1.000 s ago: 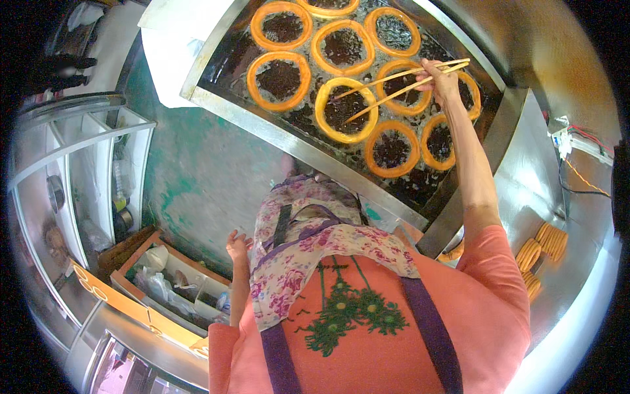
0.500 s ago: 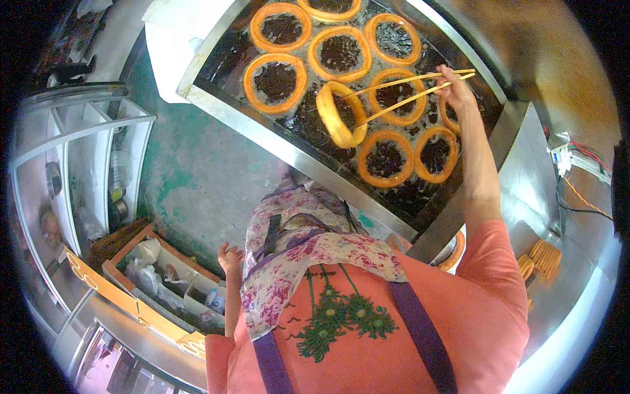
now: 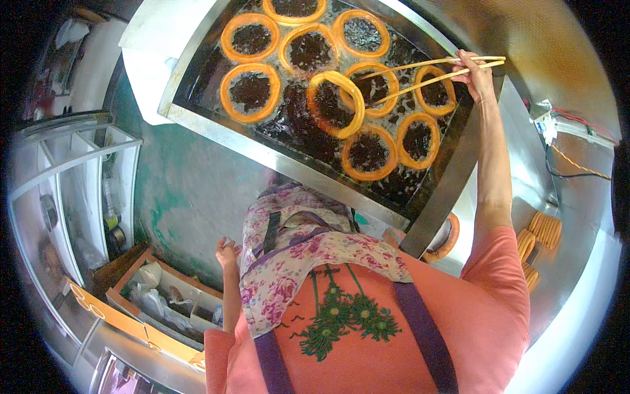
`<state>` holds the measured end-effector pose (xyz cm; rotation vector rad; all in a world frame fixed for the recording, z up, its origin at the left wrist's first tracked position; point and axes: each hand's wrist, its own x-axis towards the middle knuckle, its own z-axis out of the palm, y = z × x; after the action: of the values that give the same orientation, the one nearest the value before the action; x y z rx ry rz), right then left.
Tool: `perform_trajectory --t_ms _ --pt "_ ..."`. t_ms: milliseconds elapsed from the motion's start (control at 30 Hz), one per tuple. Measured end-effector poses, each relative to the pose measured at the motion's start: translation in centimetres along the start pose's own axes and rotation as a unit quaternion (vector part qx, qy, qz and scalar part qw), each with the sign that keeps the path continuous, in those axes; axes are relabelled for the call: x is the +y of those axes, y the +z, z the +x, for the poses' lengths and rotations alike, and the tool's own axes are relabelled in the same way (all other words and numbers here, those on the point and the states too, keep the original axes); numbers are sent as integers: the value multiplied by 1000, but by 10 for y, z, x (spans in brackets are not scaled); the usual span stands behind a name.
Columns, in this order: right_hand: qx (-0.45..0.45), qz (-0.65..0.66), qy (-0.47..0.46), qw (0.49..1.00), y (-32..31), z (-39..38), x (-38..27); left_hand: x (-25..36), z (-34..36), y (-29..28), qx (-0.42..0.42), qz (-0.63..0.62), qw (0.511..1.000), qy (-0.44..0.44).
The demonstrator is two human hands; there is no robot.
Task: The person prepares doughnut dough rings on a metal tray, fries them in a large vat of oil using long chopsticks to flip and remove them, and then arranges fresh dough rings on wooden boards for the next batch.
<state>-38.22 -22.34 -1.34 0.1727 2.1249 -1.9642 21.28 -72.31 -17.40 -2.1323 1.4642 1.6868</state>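
At two o'clock: right hand (image 3: 474,75) clasping chopsticks (image 3: 420,64) | twelve: pale ring (image 3: 358,108), likely mid-turn | next: needs gentle lowering | eight: left hand (image 3: 228,252) half-open, empty

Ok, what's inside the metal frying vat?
At least ten golden dough rings, in or just above dark, bubbly oil, with the chopsticks reaching over them. The oil hides the bottom of the vat, and its far end runs out of view.

Dough ring (image 3: 358,111): whole, pale yellow at right, browner at left; tilted, near the middle of the fryer (image 3: 275,159); chopsticks (image 3: 423,64): two, long, pale, spread apart, tips by the dough ring's right side; contact indeterminable.
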Motion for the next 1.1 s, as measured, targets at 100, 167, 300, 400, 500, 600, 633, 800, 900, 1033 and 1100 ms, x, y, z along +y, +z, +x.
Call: perform_trajectory --t_ms 100,167,300,400,500,600,633,800,900,1033,1100 --pt "4 -9 -37 999 23 -16 -13 7 10 -2 -4 11 1000 -5" --pt "7 -20 -67 998 37 -25 -19 10 22 -5 -15 13 1000 0" --pt "-19 -104 -119 987 73 -56 -45 27 53 -3 -30 4 1000 -9" --pt "19 -161 -137 977 95 -70 -66 43 79 -1 -56 25 998 -2" --pt "17 -192 -126 973 122 -80 -74 65 106 1 -90 8 996 -1" --pt "23 -234 -127 964 160 -90 -75 96 138 1 -140 -33 989 -34" --pt "21 -229 -125 965 170 -93 -77 104 153 4 -141 -21 989 -32" --pt "21 -269 -132 954 209 -100 -82 136 208 -3 -195 -3 981 -12" --pt "37 -286 -124 949 231 -110 -86 155 221 -1 -193 42 980 3" --pt "82 -283 -124 948 247 -117 -78 183 224 3 -174 101 979 13" --pt "102 -300 -124 940 250 -124 -80 191 230 5 -186 107 977 13"
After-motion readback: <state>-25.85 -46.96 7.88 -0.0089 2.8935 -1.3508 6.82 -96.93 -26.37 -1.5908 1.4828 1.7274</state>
